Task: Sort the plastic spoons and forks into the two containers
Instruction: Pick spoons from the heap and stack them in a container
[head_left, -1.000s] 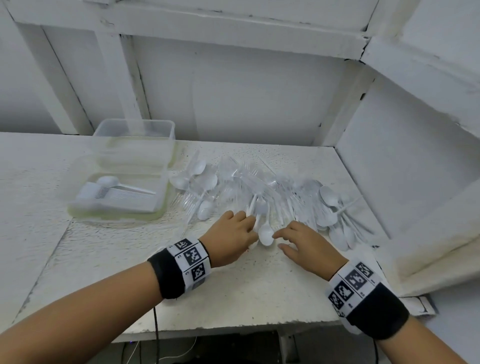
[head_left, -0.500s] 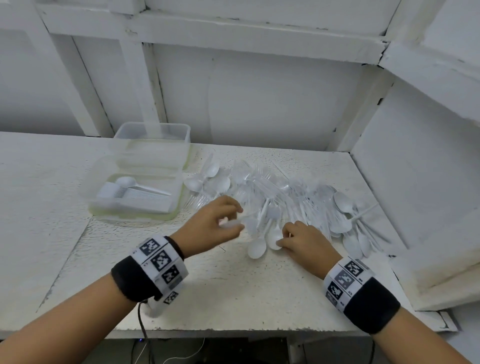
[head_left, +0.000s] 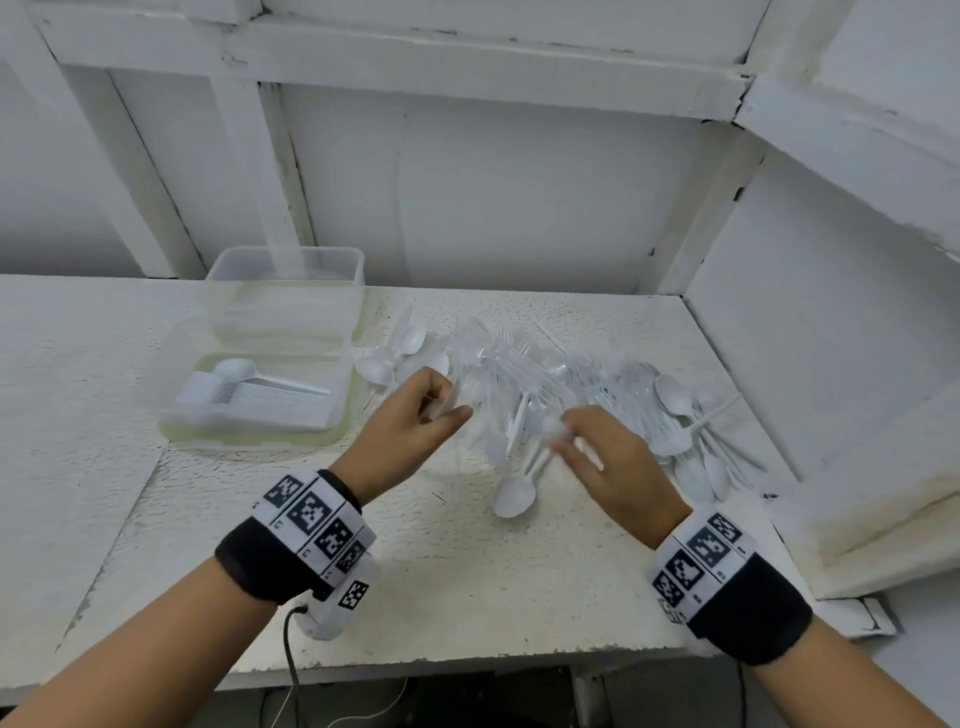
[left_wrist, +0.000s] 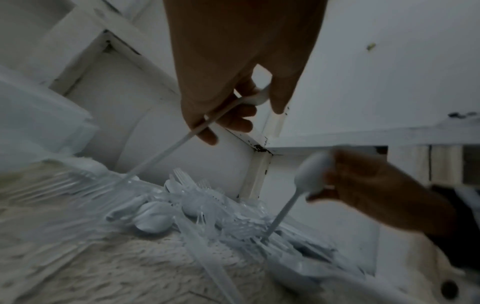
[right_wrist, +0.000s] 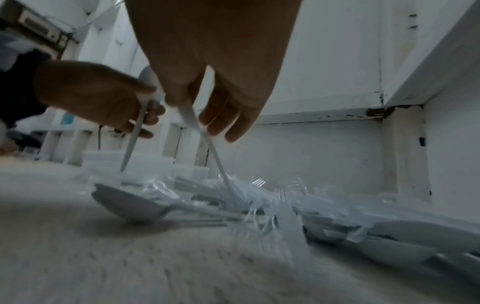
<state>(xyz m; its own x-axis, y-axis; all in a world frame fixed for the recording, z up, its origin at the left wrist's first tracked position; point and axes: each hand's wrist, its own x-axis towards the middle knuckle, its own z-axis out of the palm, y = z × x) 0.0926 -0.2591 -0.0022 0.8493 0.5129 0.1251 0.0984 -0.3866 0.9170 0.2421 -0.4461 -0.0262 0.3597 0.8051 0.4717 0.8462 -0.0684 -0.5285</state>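
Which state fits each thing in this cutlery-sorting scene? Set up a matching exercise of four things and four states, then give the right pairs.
Things
1. left hand
2. near container
3. far container
4. lone white spoon

States
A. lies on the table, bowl toward the person, in front of the pile
B. holds a row of stacked white spoons
C. pinches a white spoon by its bowl end, handle pointing down
D. stands against the wall; nothing can be seen inside it

Pairs: 1-C, 2-B, 3-D, 4-A
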